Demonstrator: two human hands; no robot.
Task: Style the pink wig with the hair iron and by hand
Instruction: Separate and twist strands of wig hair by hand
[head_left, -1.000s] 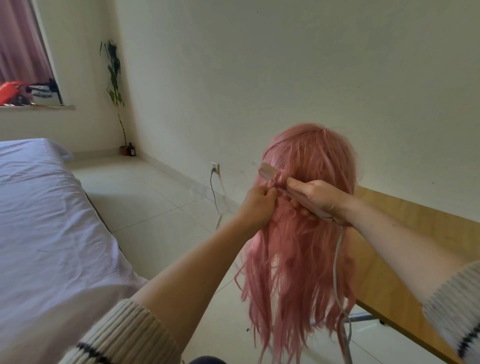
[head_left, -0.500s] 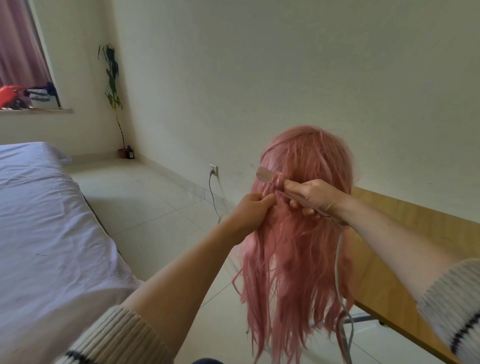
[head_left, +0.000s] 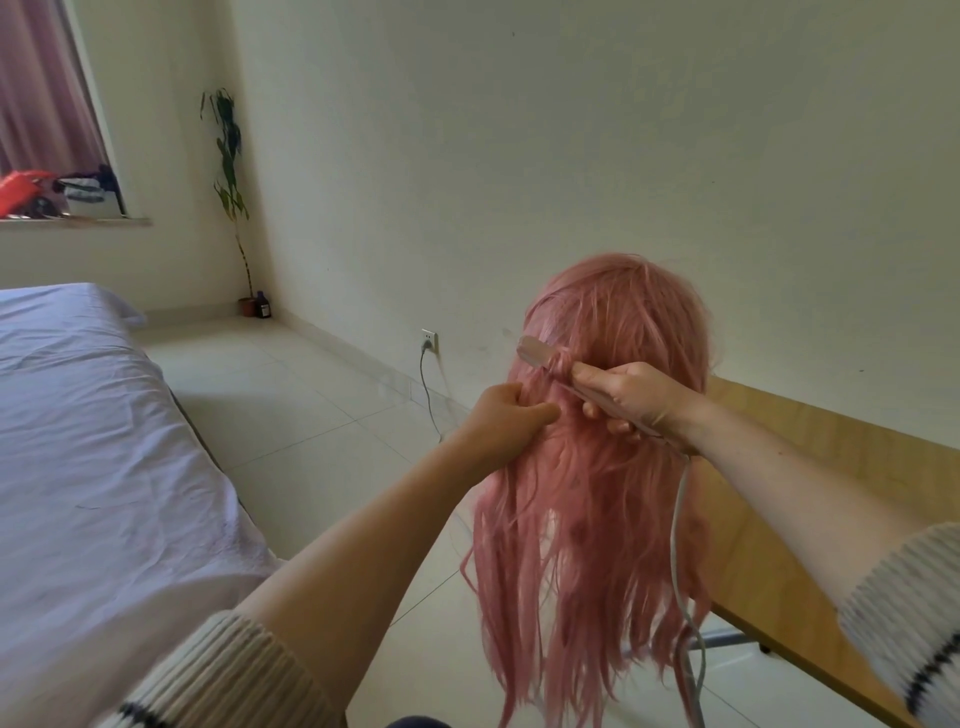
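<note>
Pink wig (head_left: 597, 467) strand is clamped in hair iron (head_left: 540, 356) gripped by right hand (head_left: 628, 400), pinched by left hand (head_left: 509, 415); slow downward draw is judged next.

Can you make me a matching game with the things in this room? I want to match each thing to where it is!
Things:
1. long pink wig
2. flat pink hair iron
3. tall thin green plant
4. white wall socket

Places:
A. in the far corner
B. low on the wall
C. in the right hand
D. beside the wooden table

Pairs: 1-D, 2-C, 3-A, 4-B
</note>
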